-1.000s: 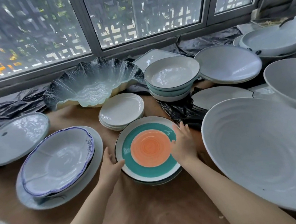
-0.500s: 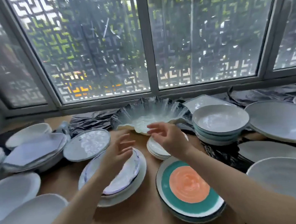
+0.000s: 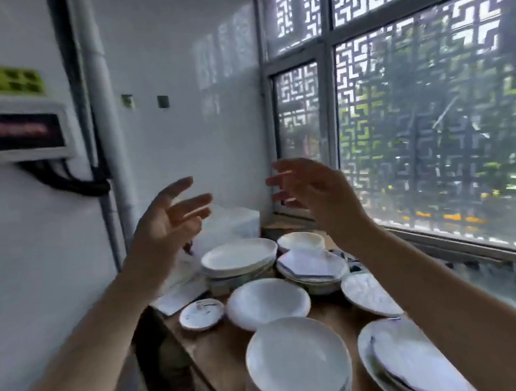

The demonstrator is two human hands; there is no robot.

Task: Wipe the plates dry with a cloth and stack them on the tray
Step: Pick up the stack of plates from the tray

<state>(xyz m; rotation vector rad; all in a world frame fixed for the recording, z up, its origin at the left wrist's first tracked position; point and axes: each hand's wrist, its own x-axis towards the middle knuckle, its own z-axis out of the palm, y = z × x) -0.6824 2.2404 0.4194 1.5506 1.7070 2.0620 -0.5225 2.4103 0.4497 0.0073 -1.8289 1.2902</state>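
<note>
Both hands are raised in the air above the far end of the wooden table [image 3: 222, 352], holding nothing. My left hand [image 3: 167, 224] has its fingers spread loosely, palm turned inward. My right hand [image 3: 317, 195] faces it with relaxed, slightly bent fingers. Below them stand white plates: a tall stack [image 3: 297, 369] near the front, a shallow white bowl [image 3: 268, 302] behind it, another stack [image 3: 239, 257] further back, and a plate with a blue rim [image 3: 410, 357] at the right. No cloth or tray can be made out.
A white wall with a mounted box [image 3: 17, 131] and a pipe [image 3: 105, 116] runs along the left. Latticed windows [image 3: 434, 129] line the right. A white plastic container [image 3: 234, 223] stands at the table's far end. A small dish [image 3: 201, 314] and papers [image 3: 181, 295] lie near the table's left edge.
The view has swung left, away from the orange and teal plate, toward the table's far left end. Both hands have lifted off the plates and now hang in the air.
</note>
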